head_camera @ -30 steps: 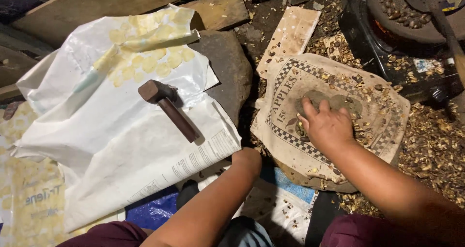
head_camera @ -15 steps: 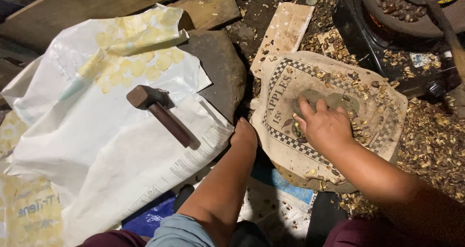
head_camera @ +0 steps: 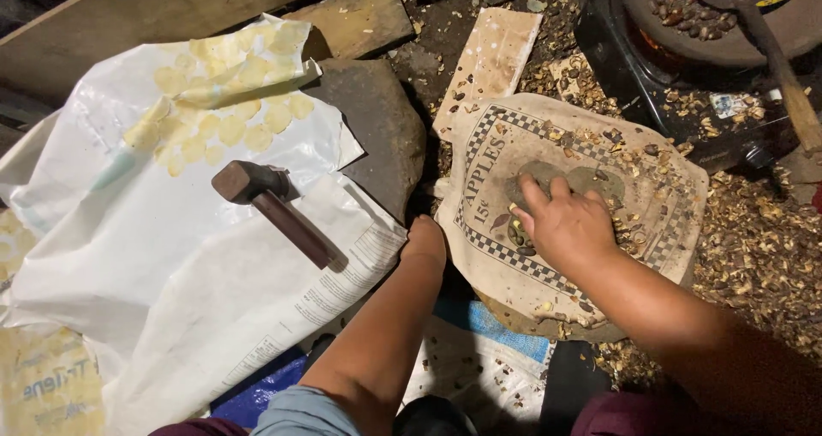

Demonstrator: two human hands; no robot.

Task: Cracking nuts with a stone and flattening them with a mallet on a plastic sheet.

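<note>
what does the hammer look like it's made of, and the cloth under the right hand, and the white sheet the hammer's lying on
The hammer looks all wood, head and handle alike: dark brown, smooth, dull sheen. The cloth under the right hand seems woven fabric, perhaps sackcloth: beige, matt, stained, with a printed checked border. The white sheet looks like plastic sacking: slightly glossy, creased, with sharp folds.

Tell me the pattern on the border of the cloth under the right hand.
A dark checkered border on the beige cloth, clearest in the head view.
</note>
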